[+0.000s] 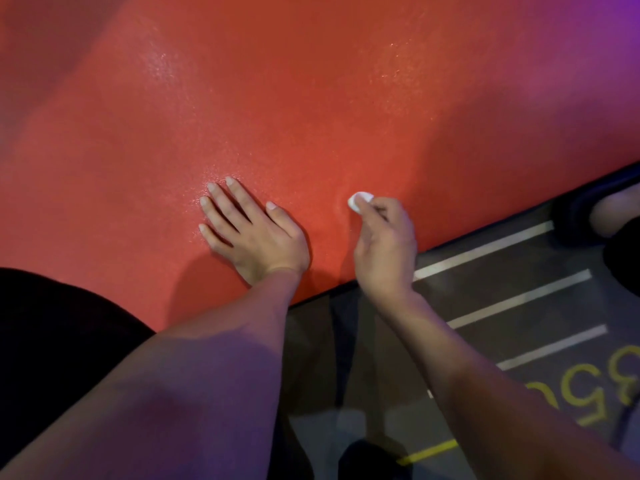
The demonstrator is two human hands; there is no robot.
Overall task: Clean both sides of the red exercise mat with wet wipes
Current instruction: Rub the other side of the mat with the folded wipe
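The red exercise mat (277, 98) fills most of the view, its surface glistening in patches. My left hand (254, 230) lies flat on the mat with fingers spread, near the mat's lower edge. My right hand (384, 244) pinches a small bunched white wet wipe (360, 200) at its fingertips and holds it against the mat just right of the left hand.
The mat's dark edge (485, 216) runs diagonally from lower middle to right. Beyond it is a grey floor (467, 296) with white stripes, yellow numerals (588, 389) and a yellow line. A person's foot in a dark shoe (613, 209) shows at right. My dark-clothed leg (52, 341) is at left.
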